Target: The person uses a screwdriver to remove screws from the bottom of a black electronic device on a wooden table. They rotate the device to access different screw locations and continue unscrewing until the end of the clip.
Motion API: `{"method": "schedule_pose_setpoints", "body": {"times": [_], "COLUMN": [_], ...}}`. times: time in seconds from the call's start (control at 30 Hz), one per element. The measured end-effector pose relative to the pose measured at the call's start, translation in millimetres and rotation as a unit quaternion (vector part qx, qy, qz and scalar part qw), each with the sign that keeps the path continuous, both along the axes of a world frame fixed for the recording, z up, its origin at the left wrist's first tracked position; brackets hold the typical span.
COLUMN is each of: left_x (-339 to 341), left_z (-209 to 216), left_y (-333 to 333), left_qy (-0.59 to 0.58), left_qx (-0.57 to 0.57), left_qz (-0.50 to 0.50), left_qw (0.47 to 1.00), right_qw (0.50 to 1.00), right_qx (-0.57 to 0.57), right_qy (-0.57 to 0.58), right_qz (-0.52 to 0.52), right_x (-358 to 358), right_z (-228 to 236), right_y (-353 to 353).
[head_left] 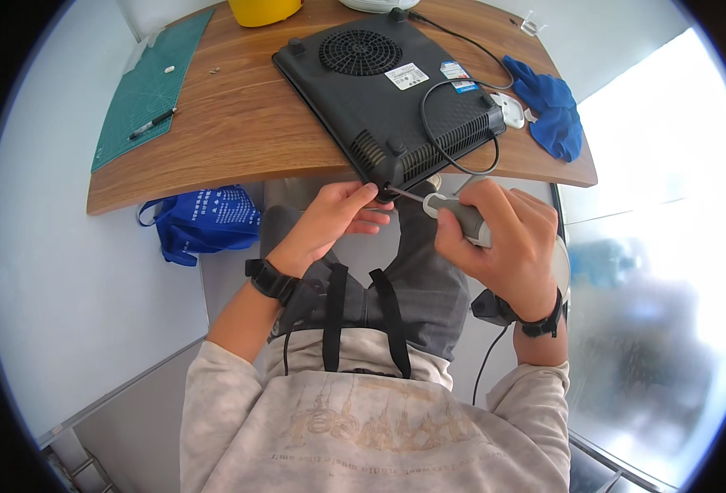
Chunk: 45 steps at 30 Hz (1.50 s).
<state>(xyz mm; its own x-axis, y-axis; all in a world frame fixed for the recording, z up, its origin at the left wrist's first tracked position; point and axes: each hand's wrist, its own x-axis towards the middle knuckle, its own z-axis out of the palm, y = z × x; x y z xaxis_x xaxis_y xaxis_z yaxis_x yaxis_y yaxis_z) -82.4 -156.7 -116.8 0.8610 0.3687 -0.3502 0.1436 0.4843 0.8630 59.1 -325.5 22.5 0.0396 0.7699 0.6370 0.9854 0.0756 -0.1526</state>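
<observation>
A black induction cooktop (338,90) lies upside down on the wooden table, its near corner jutting past the front edge. My left hand (330,220) is at that corner, thumb against its side and the other fingers below, partly hidden. In my right hand (507,238) is a screwdriver (462,218) with a grey and white handle, my fingers wrapped round it. Its shaft points left, and the tip meets a dark recess at the cooktop's corner; the screw itself cannot be made out. The black power cord (425,115) loops over the cooktop's right side.
On the table (240,123), a green cutting mat (153,90) bears a black marker (151,124). A yellow container (264,10) stands at the back. Rightward lie a blue cloth (548,103) and a white plastic piece (508,109). A blue bag (207,222) sits below the table's left side.
</observation>
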Motion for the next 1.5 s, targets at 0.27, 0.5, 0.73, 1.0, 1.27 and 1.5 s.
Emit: {"method": "schedule_pose_setpoints", "body": {"times": [0.27, 0.5, 0.73, 1.0, 1.27, 1.5], "left_x": [4, 4, 3, 6, 5, 5], "left_z": [-3, -6, -9, -9, -6, 1], "left_y": [-1, 3, 7, 8, 9, 6], "left_qy": [-0.001, -0.005, -0.013, -0.010, -0.005, -0.001], "left_qx": [-0.027, -0.030, -0.029, -0.026, -0.029, -0.020], "left_qz": [0.001, -0.026, -0.034, -0.043, -0.046, -0.035], "left_qw": [1.000, 0.999, 0.999, 0.999, 0.998, 0.999], "right_qw": [0.998, 0.996, 0.971, 0.973, 0.988, 0.985], "right_qx": [-0.044, -0.085, -0.142, -0.183, -0.122, -0.137], "right_qy": [0.023, 0.027, 0.189, 0.104, 0.077, 0.099], "right_qz": [-0.048, -0.031, -0.032, -0.096, -0.048, 0.044], "right_x": [0, -5, 6, 20, 18, 19], "right_z": [9, 15, 31, 42, 38, 40], "right_y": [6, 5, 18, 39, 51, 47]}}
